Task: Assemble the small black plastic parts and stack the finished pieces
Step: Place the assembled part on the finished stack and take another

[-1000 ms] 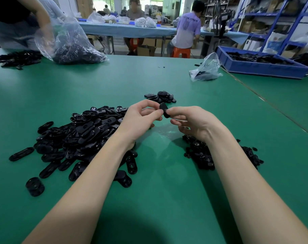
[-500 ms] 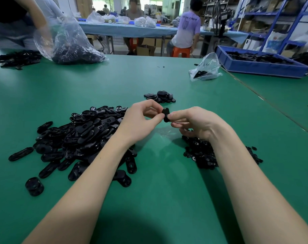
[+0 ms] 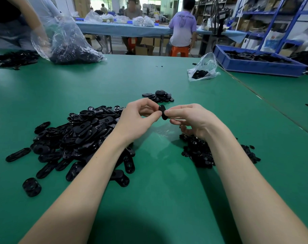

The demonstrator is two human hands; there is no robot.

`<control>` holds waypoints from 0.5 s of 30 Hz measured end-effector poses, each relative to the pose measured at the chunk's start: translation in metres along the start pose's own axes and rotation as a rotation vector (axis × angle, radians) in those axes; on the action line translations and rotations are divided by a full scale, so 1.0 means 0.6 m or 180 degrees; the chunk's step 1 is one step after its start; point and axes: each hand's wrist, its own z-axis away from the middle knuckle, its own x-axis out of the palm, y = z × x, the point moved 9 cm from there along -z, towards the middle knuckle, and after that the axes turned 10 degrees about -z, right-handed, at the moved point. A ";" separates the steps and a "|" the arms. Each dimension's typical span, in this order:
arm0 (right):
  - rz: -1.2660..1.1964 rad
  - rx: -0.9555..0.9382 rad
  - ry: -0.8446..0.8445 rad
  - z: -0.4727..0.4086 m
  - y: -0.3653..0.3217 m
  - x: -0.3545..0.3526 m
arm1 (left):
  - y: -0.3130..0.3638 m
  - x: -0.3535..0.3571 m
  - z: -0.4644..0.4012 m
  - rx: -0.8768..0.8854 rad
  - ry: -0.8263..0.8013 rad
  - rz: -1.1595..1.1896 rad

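Your left hand (image 3: 140, 118) and right hand (image 3: 190, 118) both pinch one small black oval plastic part (image 3: 162, 112) above the green worktop (image 3: 167, 191), probably to press its halves together. The heap of loose black oblong shells (image 3: 75, 136) lies near your left, smaller black inserts (image 3: 199, 152) under your right wrist. The little stack of finished black pieces (image 3: 159, 96) waits just beyond, within reach.

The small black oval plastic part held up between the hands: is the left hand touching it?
Touching. The head view shows the left hand pinching the small black oval plastic part at its left edge.
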 end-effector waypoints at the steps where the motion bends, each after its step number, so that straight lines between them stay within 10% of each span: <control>1: 0.0002 -0.0051 0.0001 0.001 -0.003 0.001 | -0.004 -0.001 0.000 -0.0083 0.0009 0.0128; 15: -0.0157 -0.0464 -0.0231 0.004 -0.015 0.011 | -0.030 0.012 0.002 -0.0933 -0.0140 0.1675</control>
